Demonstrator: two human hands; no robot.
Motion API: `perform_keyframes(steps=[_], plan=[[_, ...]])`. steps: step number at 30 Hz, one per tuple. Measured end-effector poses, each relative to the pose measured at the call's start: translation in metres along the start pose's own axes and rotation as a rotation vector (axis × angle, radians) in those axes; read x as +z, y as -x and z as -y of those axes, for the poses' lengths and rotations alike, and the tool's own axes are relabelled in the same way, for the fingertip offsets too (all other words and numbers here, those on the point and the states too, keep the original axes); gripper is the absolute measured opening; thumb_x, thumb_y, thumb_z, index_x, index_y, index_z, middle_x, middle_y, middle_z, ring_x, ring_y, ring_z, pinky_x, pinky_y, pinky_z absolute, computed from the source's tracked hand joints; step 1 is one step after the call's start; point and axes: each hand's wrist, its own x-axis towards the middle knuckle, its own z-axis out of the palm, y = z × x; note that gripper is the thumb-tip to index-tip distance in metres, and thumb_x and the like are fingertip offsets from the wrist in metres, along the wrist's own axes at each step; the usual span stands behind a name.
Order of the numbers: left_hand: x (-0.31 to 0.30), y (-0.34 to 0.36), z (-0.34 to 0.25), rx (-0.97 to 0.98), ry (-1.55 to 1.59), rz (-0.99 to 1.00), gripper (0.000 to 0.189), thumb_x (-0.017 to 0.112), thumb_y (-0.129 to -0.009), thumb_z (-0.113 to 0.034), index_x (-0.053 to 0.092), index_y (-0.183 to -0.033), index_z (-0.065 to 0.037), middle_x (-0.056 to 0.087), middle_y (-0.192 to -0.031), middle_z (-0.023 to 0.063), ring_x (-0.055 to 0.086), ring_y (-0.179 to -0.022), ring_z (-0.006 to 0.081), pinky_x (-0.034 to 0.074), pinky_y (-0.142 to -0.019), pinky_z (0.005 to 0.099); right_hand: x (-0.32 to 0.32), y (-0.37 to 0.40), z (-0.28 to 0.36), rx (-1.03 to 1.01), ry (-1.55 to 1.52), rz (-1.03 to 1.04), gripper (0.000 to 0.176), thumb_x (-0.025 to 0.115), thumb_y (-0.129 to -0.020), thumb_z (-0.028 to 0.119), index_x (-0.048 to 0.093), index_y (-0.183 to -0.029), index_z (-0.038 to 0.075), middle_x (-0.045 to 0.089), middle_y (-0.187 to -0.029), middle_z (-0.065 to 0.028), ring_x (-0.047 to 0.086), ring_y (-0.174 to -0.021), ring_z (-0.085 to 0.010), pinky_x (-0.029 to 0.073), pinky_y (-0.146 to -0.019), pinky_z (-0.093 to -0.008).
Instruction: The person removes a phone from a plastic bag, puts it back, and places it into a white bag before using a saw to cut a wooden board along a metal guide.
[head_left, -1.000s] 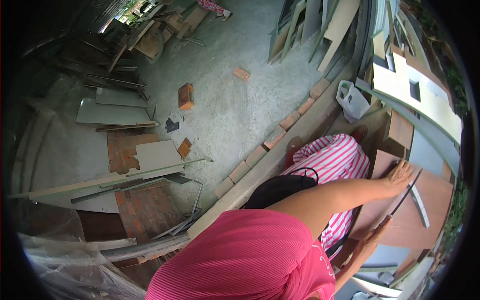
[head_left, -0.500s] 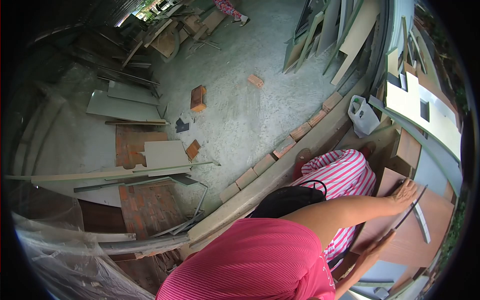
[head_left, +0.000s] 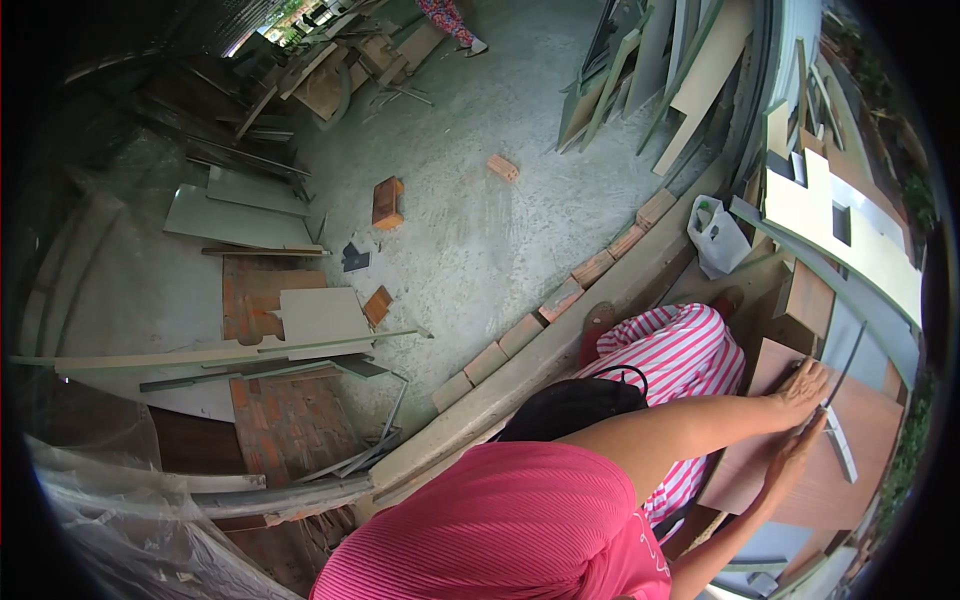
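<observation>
My left hand (head_left: 803, 388) presses down on a brown board (head_left: 868, 450), its fingers bent and close together; what lies beneath them is hidden. My right hand (head_left: 793, 448) is closed on the handle end of a long thin dark blade (head_left: 848, 362), perhaps a narrow saw or a file. The blade points away from me, just beyond my left hand. Both hands are close together over the board. A pale narrow strip (head_left: 841, 447) lies on the board beside my right hand.
Boards and white cut panels (head_left: 800, 200) are piled ahead of me. A white plastic bag (head_left: 717, 238) sits by the low ledge lined with bricks (head_left: 592, 268). More panels (head_left: 240, 215) lie on the left. Another person's leg (head_left: 445, 20) shows at the far top.
My right hand has moved forward and up toward my left hand, carrying the blade farther out. My left hand stays in nearly the same place. The view has shifted slightly.
</observation>
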Motion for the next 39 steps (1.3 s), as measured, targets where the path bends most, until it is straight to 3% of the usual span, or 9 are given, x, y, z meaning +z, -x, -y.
perform_keyframes(steps=[3,5,9,15,20,24,26,32,39], plan=[[-0.016,0.004,0.001,0.025,-0.072,0.005,0.035,0.048,-0.085,-0.024,0.056,-0.113,-0.005,0.052,-0.113,0.0134,0.042,-0.113,0.0278,0.024,-0.101,0.0457,-0.007,0.029,0.037,0.198,0.031,0.056,0.057,0.033,-0.096,0.005,0.016,-0.15,0.011,0.028,-0.152,-0.0132,0.029,-0.139,-0.0269,0.026,-0.109,-0.0346],[-0.03,0.009,0.002,0.053,-0.128,-0.002,0.033,0.047,-0.085,-0.022,0.055,-0.112,-0.005,0.052,-0.111,0.0132,0.042,-0.112,0.0269,0.025,-0.1,0.043,-0.004,0.069,0.032,0.122,0.054,0.028,0.058,0.033,-0.095,0.005,0.016,-0.15,0.012,0.029,-0.151,-0.0136,0.029,-0.139,-0.0265,0.027,-0.109,-0.034],[-0.033,0.011,0.001,0.057,-0.083,-0.001,0.033,0.047,-0.084,-0.02,0.055,-0.112,-0.004,0.051,-0.111,0.013,0.043,-0.111,0.0264,0.025,-0.1,0.0443,-0.001,0.127,0.013,0.18,0.057,0.034,0.06,0.033,-0.094,0.004,0.015,-0.151,0.014,0.029,-0.151,-0.013,0.032,-0.138,-0.0275,0.03,-0.107,-0.0358],[-0.028,0.01,0.003,0.059,-0.13,-0.03,0.032,0.047,-0.084,-0.02,0.055,-0.111,-0.004,0.051,-0.109,0.0124,0.043,-0.109,0.0261,0.026,-0.1,0.0435,-0.004,0.063,0.025,0.032,0.145,-0.02,0.061,0.033,-0.094,0.005,0.015,-0.151,0.02,0.033,-0.15,-0.011,0.041,-0.131,-0.0324,0.04,-0.097,-0.0392],[-0.032,0.005,0.0,-0.022,-0.043,-0.009,0.032,0.049,-0.084,-0.022,0.056,-0.109,-0.004,0.052,-0.108,0.0123,0.044,-0.108,0.0268,0.026,-0.099,0.043,-0.003,-0.016,0.008,0.153,-0.001,0.034,0.061,0.035,-0.094,0.006,0.016,-0.151,0.019,0.032,-0.15,-0.0114,0.044,-0.127,-0.0355,0.039,-0.097,-0.0421],[-0.043,0.009,0.002,0.024,-0.076,-0.025,0.031,0.049,-0.083,-0.022,0.056,-0.108,-0.004,0.053,-0.106,0.0126,0.044,-0.107,0.0263,0.028,-0.097,0.0421,-0.004,0.019,0.019,0.258,0.024,0.065,0.06,0.034,-0.095,0.007,0.016,-0.15,0.019,0.031,-0.151,-0.0111,0.042,-0.13,-0.0331,0.037,-0.1,-0.0402],[-0.044,0.009,0.003,0.032,-0.073,-0.041,0.028,0.049,-0.083,-0.02,0.056,-0.106,-0.004,0.053,-0.105,0.0127,0.045,-0.105,0.0257,0.03,-0.094,0.041,-0.003,0.063,0.023,0.111,0.053,-0.017,0.059,0.034,-0.095,0.006,0.016,-0.151,0.018,0.033,-0.15,-0.0107,0.038,-0.134,-0.0293,0.036,-0.102,-0.0378],[-0.04,0.009,0.004,0.033,-0.013,-0.096,0.027,0.049,-0.082,-0.017,0.056,-0.103,-0.003,0.053,-0.102,0.0129,0.046,-0.102,0.0254,0.031,-0.092,0.0402,-0.01,0.117,0.032,0.21,-0.054,0.017,0.058,0.035,-0.096,0.006,0.017,-0.151,0.016,0.032,-0.15,-0.0123,0.034,-0.137,-0.0276,0.033,-0.106,-0.0368],[-0.045,0.009,0.005,0.03,0.0,-0.066,0.026,0.05,-0.082,-0.017,0.056,-0.102,-0.003,0.053,-0.102,0.013,0.046,-0.102,0.0255,0.031,-0.092,0.0399,-0.014,-0.018,0.039,0.313,0.005,0.085,0.06,0.036,-0.095,0.005,0.018,-0.15,0.018,0.032,-0.15,-0.0123,0.037,-0.134,-0.0306,0.035,-0.103,-0.0391]])
